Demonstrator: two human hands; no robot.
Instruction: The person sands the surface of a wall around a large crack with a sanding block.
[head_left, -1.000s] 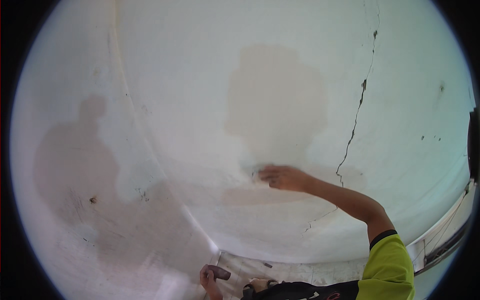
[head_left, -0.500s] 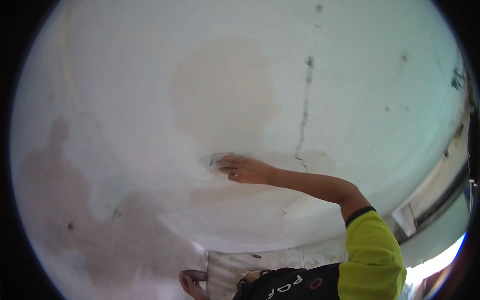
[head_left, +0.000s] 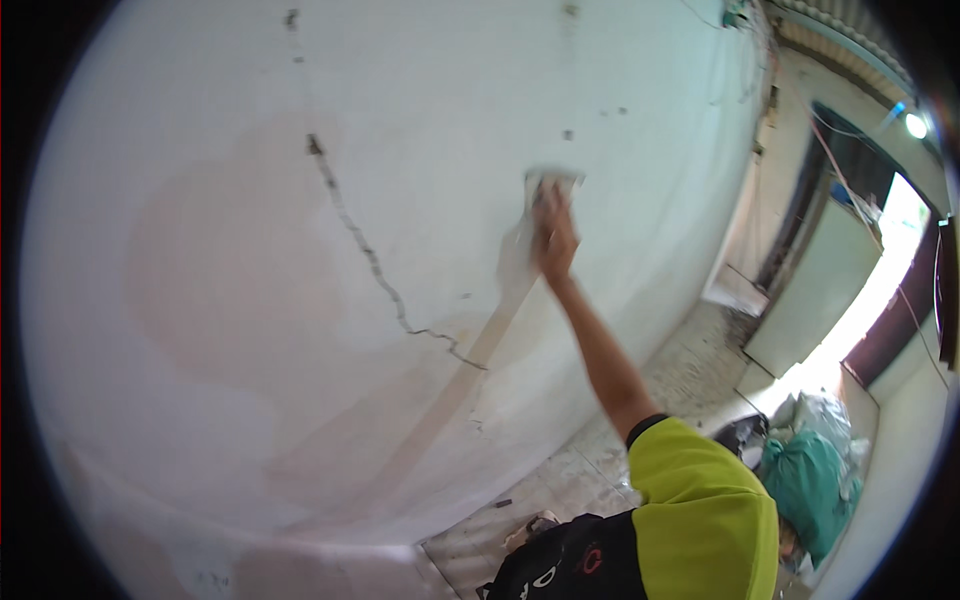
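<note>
My right hand point(head_left: 555, 235) is pressed to the white wall point(head_left: 430, 180), arm stretched up and out. Under its fingers is a flat, pale, squarish pad point(head_left: 572, 182) with a darker edge, blurred by motion; its exact kind cannot be made out. The hand and pad cast a shadow on the wall just to their left. A long dark crack point(head_left: 370, 255) runs down the wall left of the hand, zigzagging at its lower end. My left hand is out of sight.
Green and clear plastic bags point(head_left: 810, 485) lie heaped on the floor at the lower right. Beyond them a doorway lets in bright light beside a pale green door panel point(head_left: 830, 285). A pink cord point(head_left: 840, 165) hangs across the right side. Tiled floor point(head_left: 590, 455) meets the wall's foot.
The view has swung right, bringing the doorway and bags in. My right hand has moved with the pad from left of the crack to its right, higher up. My left hand has left the view.
</note>
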